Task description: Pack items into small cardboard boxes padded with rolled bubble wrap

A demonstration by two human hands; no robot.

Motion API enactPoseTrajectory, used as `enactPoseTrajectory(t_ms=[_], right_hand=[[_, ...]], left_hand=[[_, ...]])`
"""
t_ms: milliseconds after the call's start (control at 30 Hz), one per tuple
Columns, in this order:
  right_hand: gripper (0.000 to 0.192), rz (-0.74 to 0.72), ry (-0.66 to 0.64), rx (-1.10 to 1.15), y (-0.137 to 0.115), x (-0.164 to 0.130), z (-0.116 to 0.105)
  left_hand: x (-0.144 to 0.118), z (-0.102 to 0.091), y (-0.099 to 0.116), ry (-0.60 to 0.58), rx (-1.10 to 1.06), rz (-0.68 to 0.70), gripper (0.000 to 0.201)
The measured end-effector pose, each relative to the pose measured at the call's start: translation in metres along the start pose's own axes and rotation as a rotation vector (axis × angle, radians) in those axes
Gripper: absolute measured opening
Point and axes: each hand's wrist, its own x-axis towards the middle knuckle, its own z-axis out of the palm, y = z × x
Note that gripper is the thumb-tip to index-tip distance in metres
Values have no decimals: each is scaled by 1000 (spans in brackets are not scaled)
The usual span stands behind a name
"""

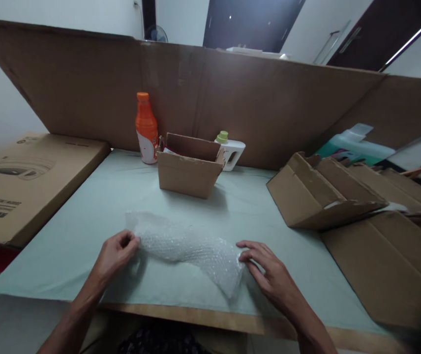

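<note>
Head view. Clock read from the bubble wrap (195, 248), 12 pointing away from the person.

Progress: left hand (116, 255) at 9 o'clock, thumb and index closed together on the wrap's near-left edge. Wrap lies on the table between the hands, opened out lengthwise, crinkled rather than flat. Spreading looks mostly done, as I judge it; left over are the creases and one corner jutting toward 5. No object seen on it; whether its layers hold anything, cannot tell. Right hand (267, 273) at 3, fingers parted and bent, tips touching the wrap's right end, no firm grip apparent.

Surface, left to right: big flat carton (63, 167) with printed drawing, 10 o'clock. Pale green cloth (96, 196) over the table (203, 318), wooden edge bare at 6. Orange bottle (146, 123), 11. Small open carton (188, 174), 12. White jug (238, 147), green cap, 1. Teal container (365, 150) behind ridged cartons (299, 196), 2.

Room: cardboard screen (232, 98) spanning 10 to 2; beyond it, fan (156, 34) just short of 12, dark panel (251, 22) just past 12, dark door (380, 34) between 1 and 2.
</note>
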Motion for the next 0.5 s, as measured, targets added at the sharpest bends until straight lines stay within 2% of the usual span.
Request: enactPoseTrajectory(t_ms=[100,133,167,200,267,300,333,400,433,500], right_hand=[[24,93,-4,-167,48,1,5],[25,123,27,-220,60,0,7],[25,152,79,-266,67,0,10],[26,176,144,-299,70,0,13],[26,178,256,-303,57,5,26],[28,144,276,-277,43,11,37],[30,94,266,-241,26,17,52],[40,-34,117,-156,-11,33,88],[46,-72,10,-131,-26,40,106],[54,-95,-149,-117,-41,47,135]], left_hand=[[-34,-20,-22,-229,-15,-57,45],[-43,-28,-24,-252,12,-54,47],[-50,-34,-22,-213,47,-40,47],[-55,-39,-18,-116,88,-8,45],[-58,-39,-3,118,167,162,35],[-56,-33,6,190,205,304,30],[-52,-22,14,209,249,467,28],[-41,8,22,112,364,777,36],[-34,24,21,26,438,877,43],[-21,46,7,-148,591,976,55]])
